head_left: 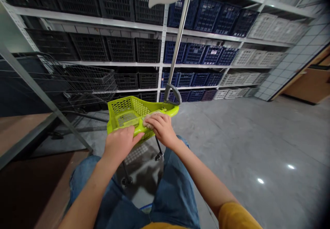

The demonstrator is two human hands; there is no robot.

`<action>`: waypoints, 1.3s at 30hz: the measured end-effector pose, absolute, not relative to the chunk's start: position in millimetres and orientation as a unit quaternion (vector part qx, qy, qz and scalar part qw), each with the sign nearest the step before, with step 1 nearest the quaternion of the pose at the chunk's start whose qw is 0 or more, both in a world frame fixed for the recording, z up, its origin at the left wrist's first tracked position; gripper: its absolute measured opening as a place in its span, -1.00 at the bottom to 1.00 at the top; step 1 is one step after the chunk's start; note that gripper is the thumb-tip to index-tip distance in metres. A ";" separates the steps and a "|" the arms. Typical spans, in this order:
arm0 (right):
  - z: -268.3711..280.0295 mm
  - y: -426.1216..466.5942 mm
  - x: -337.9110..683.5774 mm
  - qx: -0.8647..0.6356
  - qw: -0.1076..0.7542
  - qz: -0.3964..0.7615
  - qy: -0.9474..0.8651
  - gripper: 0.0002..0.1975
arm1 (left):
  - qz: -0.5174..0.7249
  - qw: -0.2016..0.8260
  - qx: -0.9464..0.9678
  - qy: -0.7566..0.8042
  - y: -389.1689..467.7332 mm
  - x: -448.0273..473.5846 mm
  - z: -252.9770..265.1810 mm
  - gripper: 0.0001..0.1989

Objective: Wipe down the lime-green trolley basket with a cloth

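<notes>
A lime-green plastic shopping cart (140,107) with a perforated basket stands in front of my knees. My left hand (121,141) grips the near rim at its left part, fingers curled over the edge and thumb pointing right. Farther right along the same rim, my right hand (161,126) presses a crumpled pale cloth (149,122) against the green plastic. Just beyond that hand, a grey loop-shaped handle piece (175,94) sits at the cart's right corner, with a metal pole (179,40) rising behind it.
White shelving (162,47) holds rows of black crates (121,48), blue crates (194,53) and white crates (244,57). A wire shopping cart (87,79) stands at left, near a slanted metal bar (38,74). Grey floor (232,143) extends to the right.
</notes>
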State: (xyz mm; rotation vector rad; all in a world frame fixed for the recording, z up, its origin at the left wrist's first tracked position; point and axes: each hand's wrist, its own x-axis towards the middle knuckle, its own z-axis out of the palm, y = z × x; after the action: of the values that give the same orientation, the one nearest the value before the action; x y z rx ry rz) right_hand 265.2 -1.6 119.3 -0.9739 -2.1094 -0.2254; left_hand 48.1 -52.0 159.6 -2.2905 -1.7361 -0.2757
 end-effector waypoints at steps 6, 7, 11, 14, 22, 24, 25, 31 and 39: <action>107.2 41.1 330.9 -0.469 0.483 -0.115 -0.730 -0.65 | -0.090 0.127 -0.787 -0.597 -54.9 52.2 161.8 -0.42; 104.0 41.6 330.7 -0.480 0.495 -0.112 -0.716 -0.65 | -0.089 0.128 -0.786 -0.599 -55.3 54.2 161.7 -0.42; 83.8 18.9 296.3 -0.491 0.540 -0.108 -0.675 -0.59 | -0.083 0.138 -0.782 -0.602 -56.9 58.4 160.4 -0.41; 70.7 13.2 293.6 -0.474 0.533 -0.109 -0.692 -0.58 | -0.083 0.141 -0.784 -0.599 -57.8 54.4 159.7 -0.42; 60.9 39.9 325.6 -0.531 0.623 -0.068 -0.570 -0.61 | -0.092 0.145 -0.792 -0.585 -56.3 48.8 158.3 -0.41; 50.9 23.8 298.9 -0.499 0.642 -0.053 -0.580 -0.63 | -0.092 0.144 -0.795 -0.581 -55.1 48.8 157.3 -0.41; 46.3 16.7 287.4 -0.483 0.647 -0.048 -0.588 -0.65 | -0.092 0.143 -0.797 -0.579 -54.6 48.2 157.0 -0.41; 54.1 44.5 299.1 -0.475 0.728 0.097 -0.484 -0.72 | -0.081 0.143 -0.805 -0.570 -53.3 46.9 159.4 -0.39; 56.3 44.0 294.3 -0.347 0.726 0.429 -0.412 -0.75 | -0.084 0.162 -0.781 -0.598 -54.2 55.9 152.7 -0.37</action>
State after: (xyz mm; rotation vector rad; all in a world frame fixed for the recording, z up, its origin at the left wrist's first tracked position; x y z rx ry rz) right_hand 294.3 44.0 56.3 -0.7643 -0.9084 0.9451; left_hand 55.9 -54.2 152.7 -2.2280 -1.7057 -0.2410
